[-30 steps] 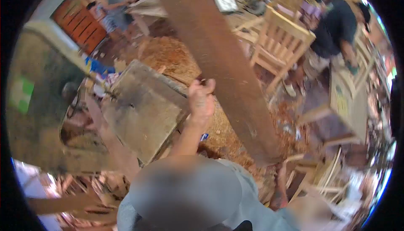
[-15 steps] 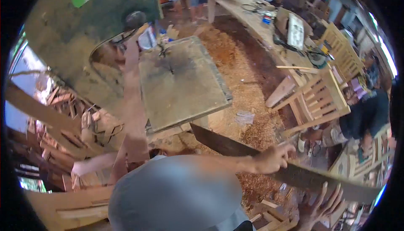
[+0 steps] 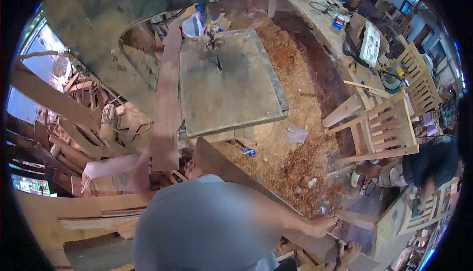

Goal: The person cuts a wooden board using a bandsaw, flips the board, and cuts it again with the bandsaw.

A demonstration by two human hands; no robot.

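A long brown plank slants from beside the worktable down to the lower right. My left hand is on its upper edge, with the fingers bent over the wood. Farther along, my right hand grips the plank near its lower right end, fingers curled at the edge. Part of the plank is hidden behind my blurred grey-clad body. The square worktable has a dark slot and a small metal fitting near its far side.
A reddish board lies along the worktable's left side. Scrap wood is piled at left. Sawdust covers the floor. A wooden chair and a long bench stand right. A co-worker bends near chair parts; others stand at the top.
The plank has swung from high across the view to low at the right, then shifted down and left. Both my hands have moved down with it. The view has turned toward the worktable.
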